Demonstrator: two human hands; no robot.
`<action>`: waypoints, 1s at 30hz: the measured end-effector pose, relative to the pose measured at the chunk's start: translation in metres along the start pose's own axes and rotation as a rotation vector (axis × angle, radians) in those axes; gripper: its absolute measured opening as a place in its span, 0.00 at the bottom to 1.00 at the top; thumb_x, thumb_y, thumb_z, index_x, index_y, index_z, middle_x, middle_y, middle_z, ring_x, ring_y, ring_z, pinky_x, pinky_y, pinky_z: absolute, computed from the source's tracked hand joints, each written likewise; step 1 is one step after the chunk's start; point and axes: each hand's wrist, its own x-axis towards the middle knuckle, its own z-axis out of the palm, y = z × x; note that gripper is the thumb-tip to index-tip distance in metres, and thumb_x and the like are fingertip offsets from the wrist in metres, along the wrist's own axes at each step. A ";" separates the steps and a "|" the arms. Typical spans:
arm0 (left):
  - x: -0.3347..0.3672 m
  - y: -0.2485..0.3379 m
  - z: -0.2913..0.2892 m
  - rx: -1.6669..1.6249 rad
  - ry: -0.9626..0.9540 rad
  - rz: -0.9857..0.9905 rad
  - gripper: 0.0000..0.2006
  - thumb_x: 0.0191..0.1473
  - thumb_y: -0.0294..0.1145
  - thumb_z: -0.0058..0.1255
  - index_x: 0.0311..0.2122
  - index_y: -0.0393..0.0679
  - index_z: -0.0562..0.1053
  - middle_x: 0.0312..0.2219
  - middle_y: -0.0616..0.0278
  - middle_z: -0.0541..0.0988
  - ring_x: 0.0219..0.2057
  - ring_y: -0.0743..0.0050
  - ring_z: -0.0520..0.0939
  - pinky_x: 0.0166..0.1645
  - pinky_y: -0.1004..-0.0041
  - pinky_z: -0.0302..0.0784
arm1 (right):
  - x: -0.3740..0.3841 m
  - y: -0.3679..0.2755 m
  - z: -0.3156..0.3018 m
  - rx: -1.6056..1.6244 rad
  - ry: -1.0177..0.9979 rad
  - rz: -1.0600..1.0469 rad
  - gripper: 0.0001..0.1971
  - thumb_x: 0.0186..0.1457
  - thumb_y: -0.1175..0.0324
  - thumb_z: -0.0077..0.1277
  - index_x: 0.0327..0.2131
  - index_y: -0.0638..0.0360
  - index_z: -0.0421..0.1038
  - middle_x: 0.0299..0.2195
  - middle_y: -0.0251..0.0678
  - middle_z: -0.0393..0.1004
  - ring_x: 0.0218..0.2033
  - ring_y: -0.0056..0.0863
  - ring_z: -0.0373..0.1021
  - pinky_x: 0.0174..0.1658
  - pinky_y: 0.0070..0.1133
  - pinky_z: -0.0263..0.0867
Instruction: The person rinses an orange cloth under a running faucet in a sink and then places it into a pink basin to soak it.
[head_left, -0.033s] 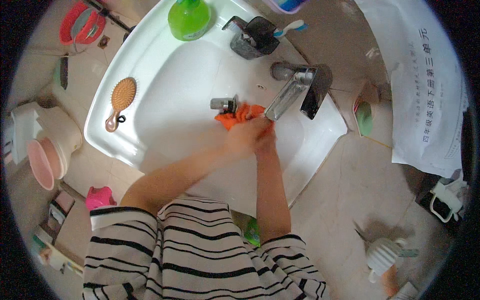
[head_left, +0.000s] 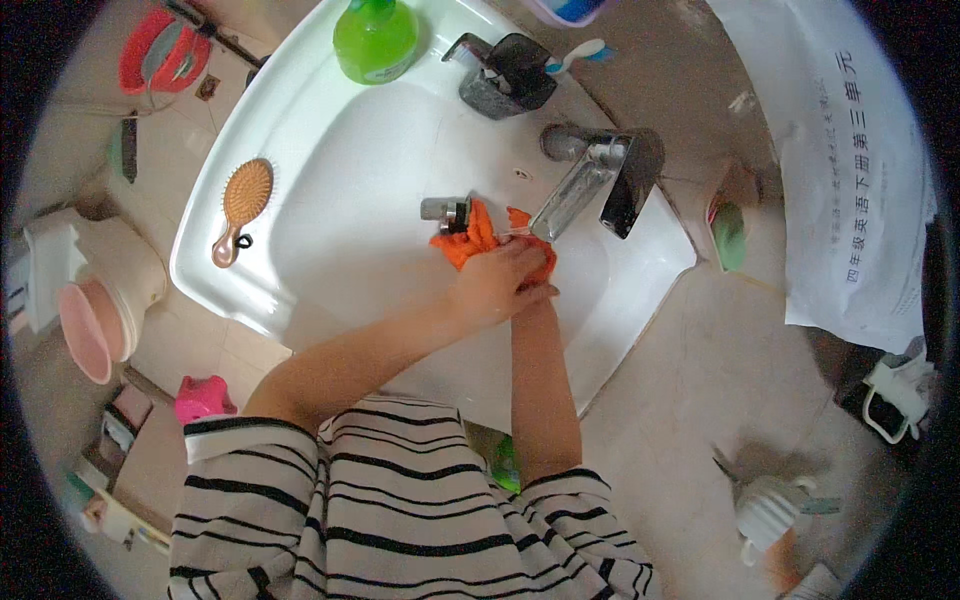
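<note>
A bunched orange cloth (head_left: 468,240) is low in the white sink (head_left: 350,190), under the spout of the metal faucet (head_left: 575,195). My left hand (head_left: 492,285) lies across the cloth, its fingers bent over it and pressing it together. Largely covered by the left hand and the cloth, my right hand (head_left: 540,292) grips the cloth from the right side; most of its fingers are hidden. A thin pale streak, which looks like water, runs from the spout onto the cloth. Touching the cloth's left end is a metal drain stopper (head_left: 443,210) with a dark ring.
On the sink's rim sit a wooden hairbrush (head_left: 246,200), a green bottle (head_left: 375,42) and a dark cup (head_left: 505,85) beside a toothbrush (head_left: 580,55). A white printed sheet (head_left: 850,180) is at right. Pink basins (head_left: 85,330) and a pink stool (head_left: 203,398) stand at left.
My left hand has drawn slightly toward me and its fingers show more clearly. The cloth has changed shape, with a gap now between its upper folds. The faucet has not moved.
</note>
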 end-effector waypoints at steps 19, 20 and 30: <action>0.055 -0.095 -0.047 -0.297 0.143 -0.448 0.11 0.52 0.36 0.46 0.37 0.40 0.71 0.29 0.60 0.73 0.31 0.74 0.72 0.36 0.74 0.69 | -0.043 -0.011 0.029 -0.506 0.271 0.143 0.25 0.47 0.66 0.51 0.49 0.62 0.58 0.42 0.39 0.68 0.39 0.32 0.69 0.39 0.27 0.68; 0.046 -0.096 -0.047 -0.322 0.192 -0.461 0.11 0.51 0.35 0.47 0.37 0.40 0.72 0.32 0.59 0.72 0.34 0.75 0.72 0.40 0.74 0.69 | -0.046 -0.015 0.032 -0.443 0.284 0.130 0.26 0.45 0.68 0.52 0.49 0.62 0.58 0.42 0.39 0.68 0.39 0.32 0.68 0.39 0.27 0.68; 0.004 -0.047 -0.054 -0.501 -0.327 -0.509 0.16 0.54 0.36 0.40 0.44 0.37 0.66 0.40 0.61 0.70 0.41 0.75 0.70 0.47 0.76 0.63 | -0.055 -0.034 0.046 -0.636 0.345 -0.096 0.25 0.43 0.69 0.54 0.47 0.62 0.61 0.42 0.36 0.69 0.41 0.28 0.67 0.46 0.23 0.62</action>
